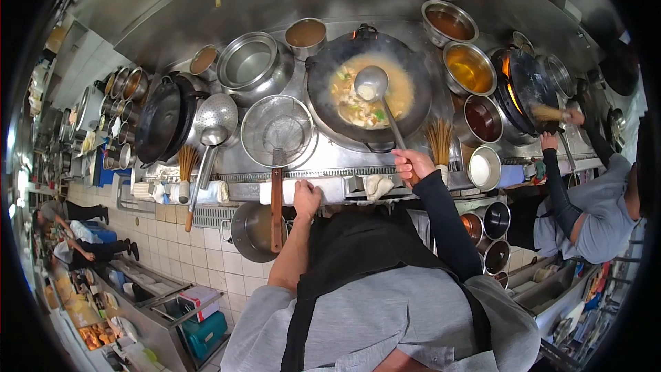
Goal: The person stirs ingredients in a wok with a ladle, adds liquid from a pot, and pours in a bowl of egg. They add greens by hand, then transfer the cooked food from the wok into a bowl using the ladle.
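Note:
My right hand is closed round the handle of a ladle. The ladle's bowl sits in a steaming wok of pale broth with whitish and green pieces. Some of the food lies in the ladle's bowl. At the stove's front edge, my left hand rests with curled fingers against a folded white cloth; whether it grips anything is hidden. Just left of this hand, a wire-mesh strainer lies on the stove, its wooden handle pointing toward me.
Bamboo brushes flank the work area. Left stand a large pot, a perforated skimmer and stacked woks. Right are bowls of amber liquid and dark red liquid. A co-worker brushes a flaming wok.

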Action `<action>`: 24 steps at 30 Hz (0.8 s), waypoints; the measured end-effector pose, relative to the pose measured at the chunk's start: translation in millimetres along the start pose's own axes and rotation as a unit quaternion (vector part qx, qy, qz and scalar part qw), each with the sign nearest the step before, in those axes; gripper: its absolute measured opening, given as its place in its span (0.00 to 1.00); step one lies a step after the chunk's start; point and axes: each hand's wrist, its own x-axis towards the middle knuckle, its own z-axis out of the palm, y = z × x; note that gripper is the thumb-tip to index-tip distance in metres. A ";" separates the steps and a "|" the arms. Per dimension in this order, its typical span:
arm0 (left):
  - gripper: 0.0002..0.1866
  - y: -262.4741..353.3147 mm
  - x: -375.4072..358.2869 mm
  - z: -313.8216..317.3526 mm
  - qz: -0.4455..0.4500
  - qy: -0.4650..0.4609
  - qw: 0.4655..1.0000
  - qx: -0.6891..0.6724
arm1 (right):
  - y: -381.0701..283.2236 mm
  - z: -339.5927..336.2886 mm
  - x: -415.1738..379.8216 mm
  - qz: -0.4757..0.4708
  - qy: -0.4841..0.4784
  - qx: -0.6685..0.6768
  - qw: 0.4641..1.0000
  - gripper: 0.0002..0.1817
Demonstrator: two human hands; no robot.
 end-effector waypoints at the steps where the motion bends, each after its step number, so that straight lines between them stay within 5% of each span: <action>1: 0.13 -0.3 -0.2 0.2 -0.001 0.001 1.000 0.000 | -0.4 1.0 2.0 0.000 -0.004 0.001 1.000 0.11; 10: 0.12 -5.2 -0.4 3.3 0.020 0.021 1.000 0.012 | 4.9 -0.2 -31.8 0.062 -0.130 0.106 0.984 0.14; 18: 0.13 -1.5 -1.1 1.1 0.004 0.002 1.000 -0.003 | 24.3 25.4 -100.4 0.061 -0.076 -0.099 0.990 0.12; 24: 0.11 -6.2 -1.0 4.4 0.032 0.020 0.999 -0.005 | 37.7 30.5 -131.2 -0.034 0.029 -0.342 0.939 0.11</action>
